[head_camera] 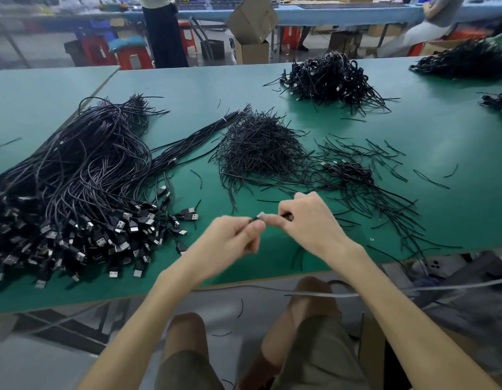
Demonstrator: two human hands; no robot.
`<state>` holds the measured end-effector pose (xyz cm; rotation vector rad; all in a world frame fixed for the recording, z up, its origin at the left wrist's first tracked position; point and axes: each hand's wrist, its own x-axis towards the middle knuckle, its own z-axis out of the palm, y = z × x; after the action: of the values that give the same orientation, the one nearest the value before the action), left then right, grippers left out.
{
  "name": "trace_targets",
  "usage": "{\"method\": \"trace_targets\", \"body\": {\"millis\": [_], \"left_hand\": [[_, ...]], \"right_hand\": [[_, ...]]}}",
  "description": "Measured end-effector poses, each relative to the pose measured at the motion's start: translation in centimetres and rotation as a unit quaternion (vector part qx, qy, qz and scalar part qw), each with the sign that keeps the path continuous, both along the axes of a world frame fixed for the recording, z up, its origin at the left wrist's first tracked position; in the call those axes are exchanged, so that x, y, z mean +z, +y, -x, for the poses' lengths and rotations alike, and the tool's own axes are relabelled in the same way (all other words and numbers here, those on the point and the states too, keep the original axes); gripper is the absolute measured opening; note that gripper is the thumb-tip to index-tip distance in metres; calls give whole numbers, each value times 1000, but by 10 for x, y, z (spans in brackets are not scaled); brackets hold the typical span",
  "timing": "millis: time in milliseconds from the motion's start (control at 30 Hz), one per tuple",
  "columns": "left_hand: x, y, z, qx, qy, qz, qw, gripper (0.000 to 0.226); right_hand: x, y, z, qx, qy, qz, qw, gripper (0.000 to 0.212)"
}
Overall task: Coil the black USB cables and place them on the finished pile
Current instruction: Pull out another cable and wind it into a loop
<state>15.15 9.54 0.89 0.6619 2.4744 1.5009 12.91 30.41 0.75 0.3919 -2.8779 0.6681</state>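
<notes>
A big heap of uncoiled black USB cables (83, 175) covers the left of the green table (427, 130), plugs toward me. Above the near table edge, my left hand (230, 237) and my right hand (308, 220) meet and both pinch one black USB cable's plug end (259, 216); the rest of that cable is hidden by my fingers. A coiled cable (351, 170) lies to the right among loose ties. A pile of coiled cables (331, 77) sits at the far centre-right.
A mound of short black twist ties (258, 147) lies in the middle, with strays scattered right. A tied bundle of straight cables (199, 136) runs diagonally. More black piles (466, 63) sit far right. Beyond the table are stools, cardboard boxes and people.
</notes>
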Motion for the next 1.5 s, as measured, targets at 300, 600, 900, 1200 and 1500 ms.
{"method": "trace_targets", "body": {"millis": [300, 600, 900, 1200, 1500], "left_hand": [[-16, 23, -3, 120, 33, -169, 978, 23], [4, 34, 4, 113, -204, -505, 831, 55], [15, -9, 3, 106, -224, -479, 842, 50], [-17, 8, 3, 113, 23, -77, 990, 39], [-2, 26, 4, 126, -266, -502, 813, 56]], "right_hand": [[6, -38, -12, 27, -52, 488, 871, 61], [-9, -54, -28, 94, -6, 353, 931, 44], [-14, 2, 8, 42, 0, 35, 998, 59], [14, -31, 4, 25, 38, 247, 968, 58], [-10, -64, -38, 71, -9, 297, 952, 37]]}}
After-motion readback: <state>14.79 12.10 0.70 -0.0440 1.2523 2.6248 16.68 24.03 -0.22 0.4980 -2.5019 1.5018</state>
